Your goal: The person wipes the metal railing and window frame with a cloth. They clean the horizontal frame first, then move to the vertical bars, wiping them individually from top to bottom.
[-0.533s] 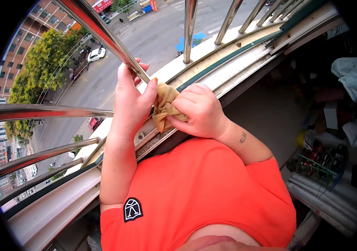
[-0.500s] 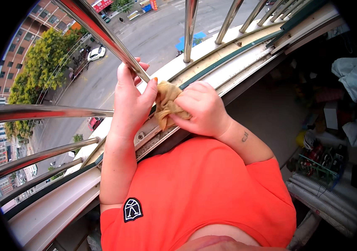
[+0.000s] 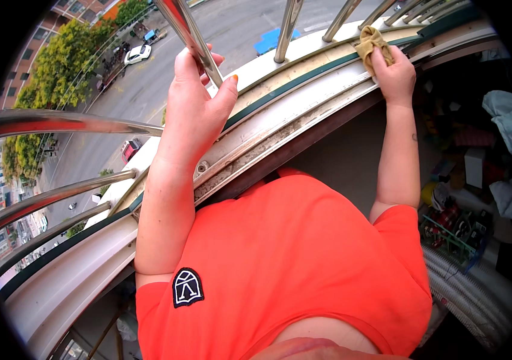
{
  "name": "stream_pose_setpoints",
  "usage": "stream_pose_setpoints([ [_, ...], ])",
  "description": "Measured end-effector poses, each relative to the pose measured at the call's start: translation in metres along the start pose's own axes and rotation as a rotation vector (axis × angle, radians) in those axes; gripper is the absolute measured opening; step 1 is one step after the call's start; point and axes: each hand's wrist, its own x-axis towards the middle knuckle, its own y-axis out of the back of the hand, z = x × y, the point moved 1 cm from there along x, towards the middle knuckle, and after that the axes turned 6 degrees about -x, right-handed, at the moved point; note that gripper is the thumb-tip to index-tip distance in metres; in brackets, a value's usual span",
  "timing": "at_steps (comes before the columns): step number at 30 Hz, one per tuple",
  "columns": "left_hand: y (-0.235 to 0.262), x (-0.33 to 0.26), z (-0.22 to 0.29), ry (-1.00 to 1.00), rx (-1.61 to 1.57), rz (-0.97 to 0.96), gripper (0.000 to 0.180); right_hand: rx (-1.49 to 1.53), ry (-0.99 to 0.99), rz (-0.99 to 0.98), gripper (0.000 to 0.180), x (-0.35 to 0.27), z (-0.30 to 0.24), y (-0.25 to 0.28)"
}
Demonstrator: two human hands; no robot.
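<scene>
1. The right hand [image 3: 395, 73], in the upper right of the frame, is closed around a crumpled tan cloth [image 3: 373, 43], its fingers pressing the cloth down onto the window sill track [image 3: 304, 105].
2. The cloth lies on the track just beside the foot of one steel bar [image 3: 341, 18], and it bulges out above the knuckles.
3. The left hand [image 3: 194, 111], at upper centre-left, is wrapped around a slanting steel rail [image 3: 185, 27]; the thumb is spread to the right and the fingertips curl over the rail's far side.
4. Both forearms rise from the lower half of the picture, well apart from each other.
5. The sill track curves from the lower left up to the upper right, pale with a dark green strip and grime in its groove.
6. An orange shirt [image 3: 292, 264] with a dark patch fills the lower centre.
7. Beyond the bars, in the upper left, lie a street [image 3: 148, 84], trees [image 3: 63, 60] and a white car [image 3: 137, 54] far below.
8. At the right edge, indoors, stand cluttered boxes and white cloths [image 3: 511, 126].
</scene>
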Motion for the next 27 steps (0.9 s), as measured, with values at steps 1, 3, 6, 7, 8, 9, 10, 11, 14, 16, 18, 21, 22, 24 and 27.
stream_pose_setpoints([
  [1,-0.001,0.0,0.001,0.003,-0.002,-0.001,0.056,0.019,0.054,0.01,0.03,-0.008,-0.011,0.001],
  [3,0.001,-0.003,0.001,0.028,0.018,0.023,0.055,0.17,0.225,-0.057,0.026,-0.03,-0.066,-0.002],
  [6,0.001,-0.002,0.0,0.026,0.016,0.022,0.054,0.36,0.596,-0.132,0.021,-0.082,-0.145,0.0],
  [7,0.0,0.0,-0.001,0.012,-0.012,0.021,0.055,0.427,0.618,-0.166,0.025,-0.099,-0.171,0.002],
  [8,-0.002,0.002,-0.002,0.0,-0.036,0.02,0.055,0.5,0.638,-0.199,0.029,-0.11,-0.189,0.003],
  [9,-0.001,0.001,-0.003,-0.006,-0.055,0.028,0.056,0.498,0.65,-0.253,0.032,-0.113,-0.198,0.005],
  [10,0.0,0.002,-0.002,-0.003,-0.061,0.03,0.056,0.497,0.662,-0.307,0.036,-0.113,-0.202,0.007],
  [11,0.0,0.001,-0.004,0.003,-0.073,0.029,0.057,0.512,0.666,-0.271,0.038,-0.112,-0.201,0.005],
  [14,0.0,-0.001,-0.006,0.012,-0.091,0.018,0.058,0.536,0.688,-0.258,0.037,-0.112,-0.195,0.001],
  [16,0.002,-0.001,-0.006,0.007,-0.093,0.012,0.058,0.489,0.684,-0.279,0.035,-0.105,-0.184,0.002],
  [18,0.003,-0.004,-0.006,-0.003,-0.083,0.006,0.059,0.424,0.657,-0.245,0.03,-0.089,-0.164,0.005],
  [21,0.003,-0.005,-0.005,0.019,-0.044,-0.003,0.056,0.316,0.594,-0.072,0.023,-0.058,-0.105,-0.002],
  [22,0.002,-0.006,-0.002,0.03,-0.027,-0.014,0.054,0.337,0.462,-0.066,0.019,-0.048,-0.078,-0.005],
  [24,0.003,-0.005,0.0,0.03,-0.013,-0.009,0.054,0.311,0.148,-0.073,0.026,-0.024,-0.035,0.0],
  [27,0.0,0.0,0.004,0.016,-0.014,-0.016,0.054,0.214,-0.08,-0.047,0.033,-0.001,0.002,-0.001],
])
